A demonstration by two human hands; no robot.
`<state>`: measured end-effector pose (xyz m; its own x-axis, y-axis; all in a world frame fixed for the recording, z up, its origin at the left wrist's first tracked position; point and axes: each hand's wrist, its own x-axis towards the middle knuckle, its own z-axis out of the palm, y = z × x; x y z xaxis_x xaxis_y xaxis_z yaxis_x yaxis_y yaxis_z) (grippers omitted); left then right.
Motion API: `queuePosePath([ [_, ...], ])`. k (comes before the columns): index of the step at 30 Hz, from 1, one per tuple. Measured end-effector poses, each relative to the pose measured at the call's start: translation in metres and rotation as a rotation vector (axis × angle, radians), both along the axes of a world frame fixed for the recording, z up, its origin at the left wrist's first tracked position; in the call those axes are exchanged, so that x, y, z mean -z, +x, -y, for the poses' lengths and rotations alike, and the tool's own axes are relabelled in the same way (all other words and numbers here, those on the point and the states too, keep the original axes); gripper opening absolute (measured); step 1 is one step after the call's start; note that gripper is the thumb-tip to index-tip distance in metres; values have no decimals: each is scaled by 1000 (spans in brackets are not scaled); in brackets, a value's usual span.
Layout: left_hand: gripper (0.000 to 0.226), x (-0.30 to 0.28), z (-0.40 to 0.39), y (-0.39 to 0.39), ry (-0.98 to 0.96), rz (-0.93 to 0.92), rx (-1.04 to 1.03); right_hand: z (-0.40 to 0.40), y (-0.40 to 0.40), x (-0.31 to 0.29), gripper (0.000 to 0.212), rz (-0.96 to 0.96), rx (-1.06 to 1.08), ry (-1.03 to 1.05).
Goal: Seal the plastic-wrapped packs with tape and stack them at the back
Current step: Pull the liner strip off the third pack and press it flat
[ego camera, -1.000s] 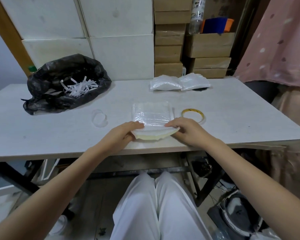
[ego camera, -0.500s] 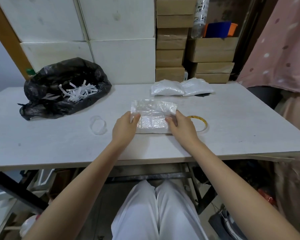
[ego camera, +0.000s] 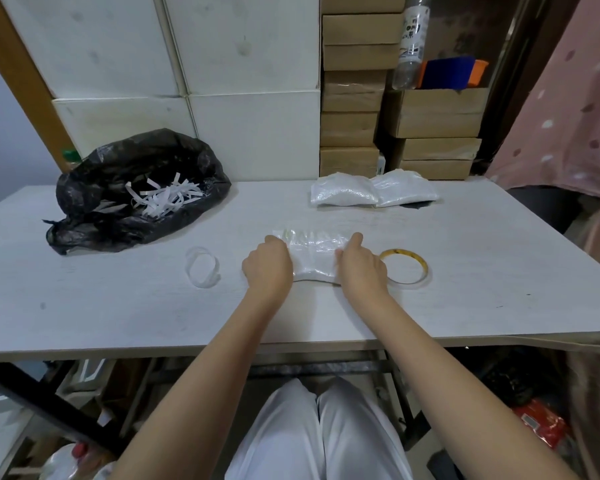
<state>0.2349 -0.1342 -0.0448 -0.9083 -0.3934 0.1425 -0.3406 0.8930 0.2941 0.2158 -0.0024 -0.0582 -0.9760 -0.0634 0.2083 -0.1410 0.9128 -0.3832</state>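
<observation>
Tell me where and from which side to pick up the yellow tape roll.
Take the tape roll by its far-right rim, from above on the right. It lies flat as a thin open ring, so one finger can probably hook inside and the thumb outside. Its near-left edge sits against the right hand and the pack.

Storeroom: stacked cardboard boxes (ego camera: 355, 91)

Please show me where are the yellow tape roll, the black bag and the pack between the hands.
yellow tape roll (ego camera: 424, 268): head view, right side of ring.
black bag (ego camera: 101, 188): head view, upper left plastic.
pack (ego camera: 314, 252): head view, wrapped middle.
</observation>
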Motion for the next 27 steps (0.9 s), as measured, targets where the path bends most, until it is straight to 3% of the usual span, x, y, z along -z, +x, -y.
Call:
queuePosePath([
  [3,21,-1,-2,0,-61,38,28,4,2,-2,20,-22,66,103],
  [6,23,-1,-5,1,-159,48,51,9,4,-11,14,-270,139,328],
  [8,21,1,-6,2,-180,33,60,14,8,-16,23,-344,-51,309],
  [10,20,1,-4,2,-157,13,57,24,15,-15,42,-217,-343,223],
  [12,20,3,-3,3,-113,-1,54,26,23,-10,50,-76,-468,191],
  [15,20,4,-1,3,-48,3,53,17,23,2,54,27,-486,198],
  [20,31,-1,7,1,110,-3,14,14,22,8,60,10,-505,187],
  [27,26,5,4,10,-30,-109,95,7,35,9,71,-29,-567,124],
])
